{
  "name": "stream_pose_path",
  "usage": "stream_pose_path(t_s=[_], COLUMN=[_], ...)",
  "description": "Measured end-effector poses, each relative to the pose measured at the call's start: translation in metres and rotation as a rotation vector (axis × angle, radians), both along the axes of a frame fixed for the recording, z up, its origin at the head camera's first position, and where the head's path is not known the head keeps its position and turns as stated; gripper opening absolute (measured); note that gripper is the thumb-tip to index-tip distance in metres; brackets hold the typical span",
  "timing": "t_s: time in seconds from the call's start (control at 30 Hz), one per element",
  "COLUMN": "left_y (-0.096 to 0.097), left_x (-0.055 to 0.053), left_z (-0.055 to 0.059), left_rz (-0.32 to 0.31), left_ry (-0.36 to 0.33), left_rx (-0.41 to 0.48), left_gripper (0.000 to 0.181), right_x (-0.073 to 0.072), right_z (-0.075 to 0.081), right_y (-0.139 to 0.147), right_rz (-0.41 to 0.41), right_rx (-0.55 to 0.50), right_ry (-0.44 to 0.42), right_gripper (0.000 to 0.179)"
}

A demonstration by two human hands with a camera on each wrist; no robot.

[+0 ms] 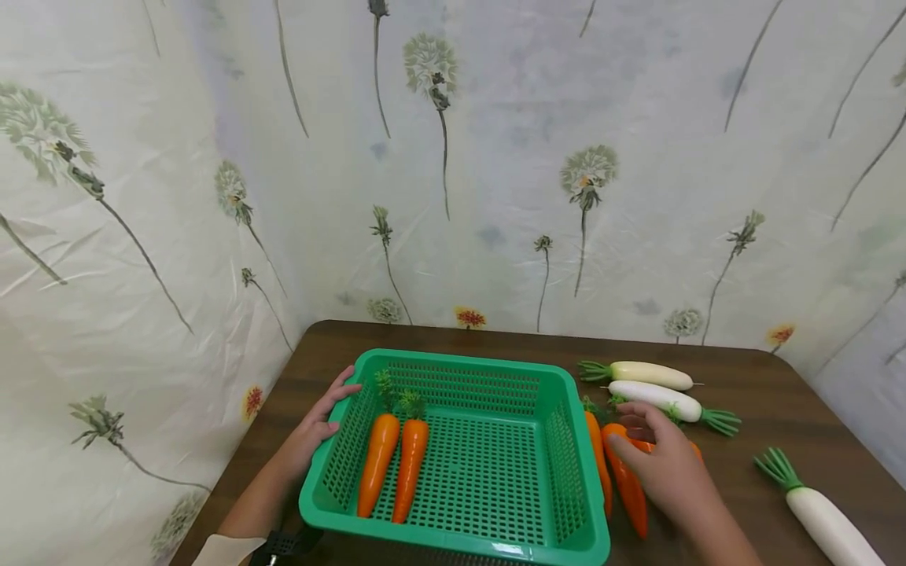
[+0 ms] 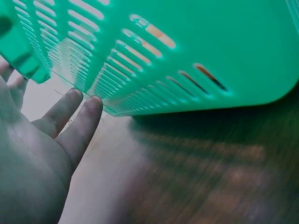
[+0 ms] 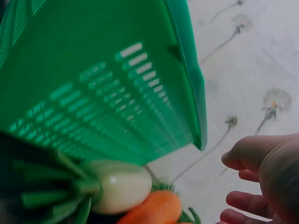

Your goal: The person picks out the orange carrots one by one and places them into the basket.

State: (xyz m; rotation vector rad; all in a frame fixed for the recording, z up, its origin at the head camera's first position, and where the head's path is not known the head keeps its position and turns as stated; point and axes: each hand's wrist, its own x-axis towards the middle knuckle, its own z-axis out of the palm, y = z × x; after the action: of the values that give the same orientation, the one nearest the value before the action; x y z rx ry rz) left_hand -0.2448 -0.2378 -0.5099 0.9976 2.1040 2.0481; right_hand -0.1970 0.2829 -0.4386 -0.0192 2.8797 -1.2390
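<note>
My left hand (image 1: 311, 432) rests at the left rim of a green perforated plastic basket (image 1: 453, 363), and its fingers (image 2: 86, 116) stretch along the basket's outer side in the left wrist view. Two orange carrots with leafy tops, a left carrot (image 1: 378, 464) and a right carrot (image 1: 410, 470), lie inside at the basket's left. Right of the basket, my right hand (image 1: 668, 464) hovers over loose carrots (image 1: 626, 483), partly hiding them. Its thumb and fingers (image 3: 250, 200) are apart with nothing between them. In the right wrist view a carrot (image 3: 159, 207) shows below the hand.
Two white radishes, a rear radish (image 1: 651, 375) and a nearer radish (image 1: 654, 397), lie behind my right hand. Another white radish (image 1: 831, 523) lies at the far right. The dark wooden table (image 1: 771, 393) backs onto a flower-patterned curtain (image 1: 495, 196).
</note>
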Motion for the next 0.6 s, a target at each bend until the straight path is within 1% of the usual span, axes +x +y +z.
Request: stream_pose_path(t_s=[0.13, 0.27, 0.37, 0.5, 0.6], left_y=[0.0, 0.001, 0.0, 0.0, 0.0], left_x=[0.0, -0.001, -0.001, 0.0, 0.0], left_z=[0.001, 0.001, 0.001, 0.0, 0.001], left_rz=[-0.007, -0.004, 0.0, -0.002, 0.001], left_ry=[0.003, 0.014, 0.012, 0.009, 0.019], left_rx=[0.0, -0.001, -0.002, 0.0, -0.009], left_gripper=[0.055, 0.054, 0.054, 0.055, 0.055], right_x=[0.0, 0.0, 0.0, 0.0, 0.0], right_z=[-0.004, -0.006, -0.008, -0.013, -0.015], right_y=[0.013, 0.026, 0.032, 0.037, 0.042], right_rz=[-0.017, -0.037, -0.045, -0.055, -0.076], right_rx=[0.02, 0.018, 0.028, 0.072, 0.13], right_ry=[-0.012, -0.04, -0.039, -0.031, -0.037], right_gripper=[0.07, 0.073, 0.073, 0.073, 0.071])
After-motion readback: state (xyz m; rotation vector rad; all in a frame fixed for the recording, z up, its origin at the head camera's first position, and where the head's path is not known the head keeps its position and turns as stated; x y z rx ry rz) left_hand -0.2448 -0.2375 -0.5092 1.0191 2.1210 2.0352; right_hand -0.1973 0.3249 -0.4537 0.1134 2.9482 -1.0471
